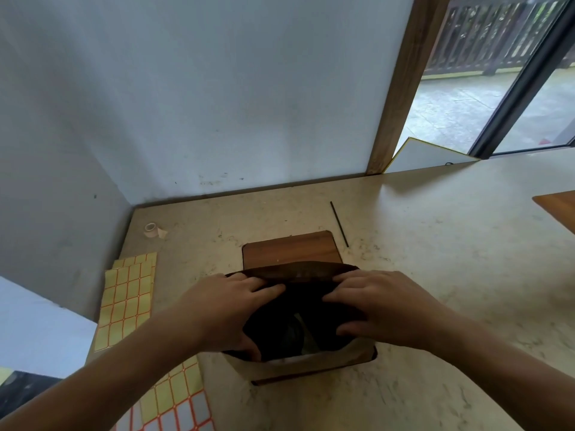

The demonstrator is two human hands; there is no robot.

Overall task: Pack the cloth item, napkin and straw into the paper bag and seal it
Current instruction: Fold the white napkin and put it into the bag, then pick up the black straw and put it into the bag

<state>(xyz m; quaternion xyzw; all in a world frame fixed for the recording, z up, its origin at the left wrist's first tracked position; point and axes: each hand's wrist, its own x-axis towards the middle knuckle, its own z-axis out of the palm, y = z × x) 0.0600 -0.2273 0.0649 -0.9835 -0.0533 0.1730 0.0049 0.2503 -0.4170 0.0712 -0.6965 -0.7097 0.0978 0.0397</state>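
Note:
A brown paper bag point(298, 370) stands on a wooden board point(289, 248) in front of me, its mouth wide open. My left hand point(227, 309) grips the left rim, fingers inside and thumb outside. My right hand point(385, 306) grips the right rim the same way. Inside the bag I see a dark cloth item point(291, 332), and a pale strip, perhaps the napkin point(292, 358), lies against the near wall. A thin black straw point(339, 223) lies on the table beyond the board, to the right, apart from both hands.
A small roll of tape point(151, 230) sits at the back left near the wall corner. Yellow label sheets point(127, 300) lie along the left table edge, more by my left forearm. A white wall closes the back and left; a wooden tray corner point(557, 209) shows far right.

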